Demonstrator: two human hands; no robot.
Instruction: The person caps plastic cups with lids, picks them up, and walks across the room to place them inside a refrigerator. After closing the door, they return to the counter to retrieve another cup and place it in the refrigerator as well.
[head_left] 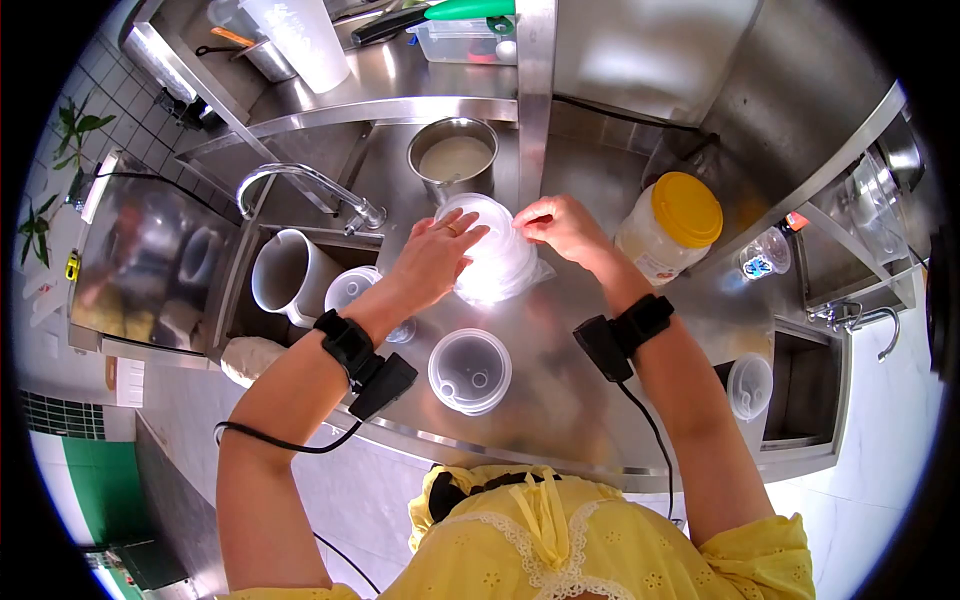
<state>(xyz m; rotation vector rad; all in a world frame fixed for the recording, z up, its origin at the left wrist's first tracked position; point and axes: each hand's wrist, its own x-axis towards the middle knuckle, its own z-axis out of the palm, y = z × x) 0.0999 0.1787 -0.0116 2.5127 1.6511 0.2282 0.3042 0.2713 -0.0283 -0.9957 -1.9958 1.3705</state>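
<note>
A stack of round translucent plastic pieces (495, 268), lid-like, sits in a thin clear plastic bag (540, 273) on the steel counter. My left hand (432, 252) lies over the stack's left side, fingers stretched out and touching its top. On the other side, my right hand (568, 228) pinches at the upper right edge of the bag. What lies between those fingertips is small and hard to see. Nearer to me, a round clear plastic tub (470, 372) stands on the counter. Behind the stack is a steel pot (453, 160) with pale liquid in it.
To the right stands a big jar with a yellow lid (687, 210). A curved faucet (310, 185) reaches over the left sink, which holds a white pitcher (290, 275). At far right is another sink (803, 388), with a plastic cup (749, 385) beside it. Steel shelf posts (535, 95) rise behind.
</note>
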